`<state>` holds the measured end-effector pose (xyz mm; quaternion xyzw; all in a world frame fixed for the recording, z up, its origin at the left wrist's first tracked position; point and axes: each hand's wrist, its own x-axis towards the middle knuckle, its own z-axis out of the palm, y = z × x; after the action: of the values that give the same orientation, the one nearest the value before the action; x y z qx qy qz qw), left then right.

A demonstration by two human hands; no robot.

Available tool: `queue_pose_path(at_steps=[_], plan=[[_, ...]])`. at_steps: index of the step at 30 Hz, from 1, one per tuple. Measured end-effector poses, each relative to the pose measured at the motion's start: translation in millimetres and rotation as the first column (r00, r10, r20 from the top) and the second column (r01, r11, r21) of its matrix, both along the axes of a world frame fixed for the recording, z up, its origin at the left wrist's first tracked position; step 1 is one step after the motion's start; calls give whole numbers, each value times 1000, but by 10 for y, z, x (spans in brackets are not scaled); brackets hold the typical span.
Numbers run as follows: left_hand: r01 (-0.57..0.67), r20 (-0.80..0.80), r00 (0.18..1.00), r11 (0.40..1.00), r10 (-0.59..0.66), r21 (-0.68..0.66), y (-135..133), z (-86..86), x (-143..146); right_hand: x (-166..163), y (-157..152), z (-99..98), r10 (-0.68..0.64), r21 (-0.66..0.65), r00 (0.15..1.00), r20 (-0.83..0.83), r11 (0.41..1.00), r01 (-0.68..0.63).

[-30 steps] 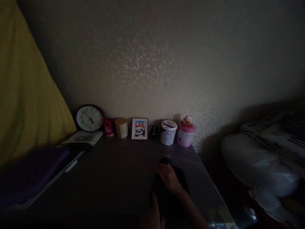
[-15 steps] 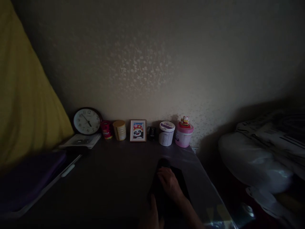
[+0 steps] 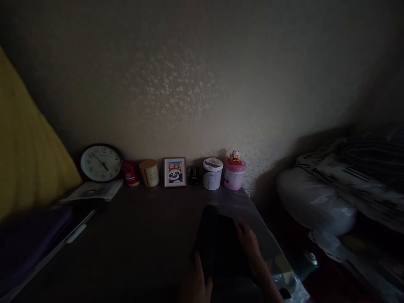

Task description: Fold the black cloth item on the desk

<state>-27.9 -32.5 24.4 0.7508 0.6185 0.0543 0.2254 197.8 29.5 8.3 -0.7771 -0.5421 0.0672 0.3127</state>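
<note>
Dim desk (image 3: 142,235) by the wall: at its back I count one clock (image 3: 100,163), one red tin (image 3: 130,173), one yellow tin (image 3: 149,173), one framed picture (image 3: 175,172), one white tub (image 3: 212,174) and one pink tub (image 3: 234,176). One black cloth (image 3: 217,246) lies near the front right, between my two hands. My right hand (image 3: 251,246) rests on its right edge, fingers straight and together; my left hand (image 3: 197,282) shows only a thumb at its left edge, so I cannot tell its grip.

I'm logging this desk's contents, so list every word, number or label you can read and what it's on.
Nothing reads clearly in this dim view.
clock: hour numerals ring the face, too small to read.
red can, yellow can: labels blurred.
white tub: side print blurred.
white bag: black lettering, unreadable.
dark object that the right hand touches: no print visible.
</note>
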Motion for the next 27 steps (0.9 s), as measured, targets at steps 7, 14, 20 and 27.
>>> queue_pose_path(at_steps=[7,14,20,27], plan=[[-9,-26,1000,999,10,50,-11,-18,3,-206,-69,113,31,-1,999,10,1000,-31],[11,-50,999,1000,-11,-2,6,24,14,-299,-186,231,53,-42,992,117,998,-48],[6,28,1000,999,-5,-45,11,12,-2,-266,-76,165,109,-2,994,25,994,-109],[-25,98,994,992,37,-124,33,-9,-9,-519,179,414,240,78,955,-171,970,-230]])
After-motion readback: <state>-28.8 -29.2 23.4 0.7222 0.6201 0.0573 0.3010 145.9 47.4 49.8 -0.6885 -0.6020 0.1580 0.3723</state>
